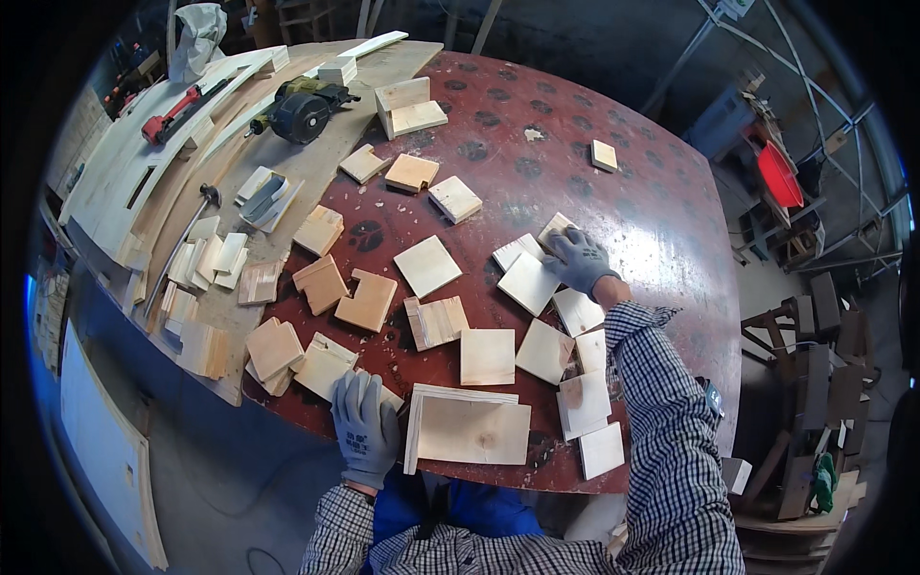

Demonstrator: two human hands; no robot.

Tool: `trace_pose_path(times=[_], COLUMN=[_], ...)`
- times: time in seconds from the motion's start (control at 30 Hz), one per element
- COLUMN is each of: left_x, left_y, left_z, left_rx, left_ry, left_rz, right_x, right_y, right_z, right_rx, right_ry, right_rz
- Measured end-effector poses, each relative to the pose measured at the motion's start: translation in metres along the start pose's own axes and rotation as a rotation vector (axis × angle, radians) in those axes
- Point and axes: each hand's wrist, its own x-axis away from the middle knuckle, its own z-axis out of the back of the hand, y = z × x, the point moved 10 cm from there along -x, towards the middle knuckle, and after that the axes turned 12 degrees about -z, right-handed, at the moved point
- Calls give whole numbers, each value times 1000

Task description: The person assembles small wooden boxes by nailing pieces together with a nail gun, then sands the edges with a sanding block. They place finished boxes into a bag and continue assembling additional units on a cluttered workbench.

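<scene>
Resting left hand straight-fingered at table edge, right hand on block with unclear grip, risking falls from sideways bumps.

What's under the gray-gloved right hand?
A flat pale wooden block shows past the far edge of the gray-gloved right hand, partly hidden by it. What lies beneath the palm is covered, so I cannot tell.

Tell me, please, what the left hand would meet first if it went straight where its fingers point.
The left hand would probably meet the pale wooden piece just ahead, which it may already touch. Beyond, roughly in line, lies a notched wooden block. Depth is hard to judge.
</scene>
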Motion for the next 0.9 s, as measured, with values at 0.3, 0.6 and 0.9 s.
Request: trace_pose_path(times=[0.3, 0.6, 0.9], left_x=[-10, -2, -18], left_y=[0, 2, 1], left_z=[-5, -14, 4], left_rx=[-40, -26, 1], left_ry=[-25, -88, -242], left_rz=[-38, -17, 86], right_x=[32, -80, -306], right_y=[10, 218, 257], right_z=[30, 42, 38], right_rx=[-498, -341, -114], right_ry=[-26, 193, 348], right_rz=[124, -561, -424])
